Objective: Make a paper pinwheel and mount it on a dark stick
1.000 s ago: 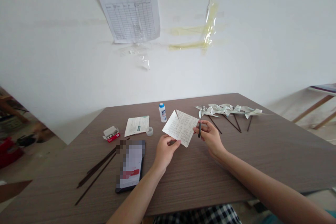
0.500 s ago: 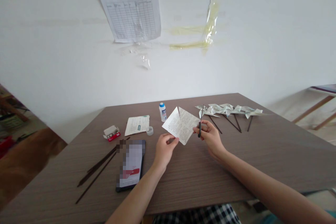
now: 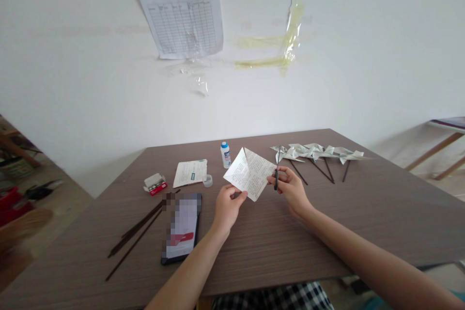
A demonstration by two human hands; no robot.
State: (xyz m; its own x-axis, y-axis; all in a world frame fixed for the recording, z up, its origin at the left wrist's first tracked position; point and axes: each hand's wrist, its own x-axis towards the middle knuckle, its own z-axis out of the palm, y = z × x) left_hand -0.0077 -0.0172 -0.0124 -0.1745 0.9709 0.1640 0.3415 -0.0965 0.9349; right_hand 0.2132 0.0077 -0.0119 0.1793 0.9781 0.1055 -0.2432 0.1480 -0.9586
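Two hands were at work on one square of paper (image 3: 253,170), and little had changed in the last second: both stayed almost where they were, while the paper tipped slightly between them. Its slit (image 3: 245,156), cut in from the far corner, looked about as long as in the earlier pictures. That suggested a pause to turn or check the sheet rather than a fresh cut, though such small motion left room for doubt.

The left hand (image 3: 228,206) was closed on the near left edge in a pinch, thumb on top, the other fingers mostly hidden underneath. The right hand (image 3: 291,190) gripped the scissors (image 3: 276,181), blades pointing away; its fingertips also met the paper near the right corner. Whether they pinched it firmly I could not tell.

So the paper lay between the hands, tilted, seemingly raised off the table (image 3: 261,252), its slit clear of both grips. The scissors stood just beside the right corner. Several pinwheels (image 3: 316,151) lay beyond the right hand, and the glue (image 3: 225,157) stood behind the paper.
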